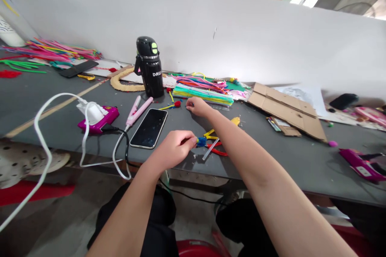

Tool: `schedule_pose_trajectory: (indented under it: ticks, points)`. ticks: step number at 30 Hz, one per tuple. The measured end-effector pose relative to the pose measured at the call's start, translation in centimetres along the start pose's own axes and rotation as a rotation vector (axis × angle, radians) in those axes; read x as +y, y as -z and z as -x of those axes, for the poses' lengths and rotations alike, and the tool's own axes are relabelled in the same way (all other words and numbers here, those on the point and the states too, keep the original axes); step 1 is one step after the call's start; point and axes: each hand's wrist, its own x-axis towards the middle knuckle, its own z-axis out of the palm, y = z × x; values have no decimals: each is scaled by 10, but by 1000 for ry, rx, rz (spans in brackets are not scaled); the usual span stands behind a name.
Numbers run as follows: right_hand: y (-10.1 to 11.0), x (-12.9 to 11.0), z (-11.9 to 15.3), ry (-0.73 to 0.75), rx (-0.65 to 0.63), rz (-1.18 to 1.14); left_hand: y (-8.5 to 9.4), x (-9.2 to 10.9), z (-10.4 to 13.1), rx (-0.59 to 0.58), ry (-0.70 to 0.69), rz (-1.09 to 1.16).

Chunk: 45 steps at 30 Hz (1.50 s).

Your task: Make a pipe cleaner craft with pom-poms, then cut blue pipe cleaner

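My left hand is closed in a pinch on a small blue fuzzy piece near the table's front edge. Farther back, my right hand reaches down to the table, its fingers together; whatever may be between them is too small to name. Left of it lies a red-tipped piece on a yellow stem. Under and beside my right forearm are yellow-handled tools, a red-handled tool and a translucent stick. A stack of pastel pipe cleaners lies just behind my right hand.
A black bottle, a phone, a pink hair iron and a purple power strip with white cables stand or lie left. Flattened cardboard lies right, with another purple power strip beyond. The wall bounds the back.
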Motion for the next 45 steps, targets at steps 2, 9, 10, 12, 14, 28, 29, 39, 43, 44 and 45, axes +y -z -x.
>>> schedule_pose_trajectory:
  ticks: [2, 9, 10, 12, 14, 28, 29, 39, 43, 44, 45]
  points:
    - [0, -1, 0, -20, 5, 9, 0, 0, 0, 2, -1, -2]
    - [17, -1, 6, -71, -98, 44, 1, -2, 1, 2, -4, -6]
    - [20, -1, 6, -70, -134, 51, 1, -2, 1, 4, -5, -4]
    - [28, -3, 6, -76, -181, 77, 0, -2, 1, 5, -4, 2]
    - [34, -6, 4, -90, -190, 108, 0, -1, 1, 5, -3, 11]
    - [11, -17, -6, -126, -89, 232, 2, -3, 0, 19, -14, 5]
    - [7, -17, -7, -119, -85, 236, 2, -4, 0, 23, -16, 2]
    - [20, -12, 10, -36, 42, 163, 6, -15, 0, 99, 66, -88]
    - [35, -5, 52, -30, 136, -256, 7, -18, -1, 135, 99, -86]
    - [37, -3, 65, -42, 141, -386, 7, -18, -2, 137, 103, -79]
    - [38, -2, 78, -44, 151, -498, 6, -18, -2, 136, 103, -76]
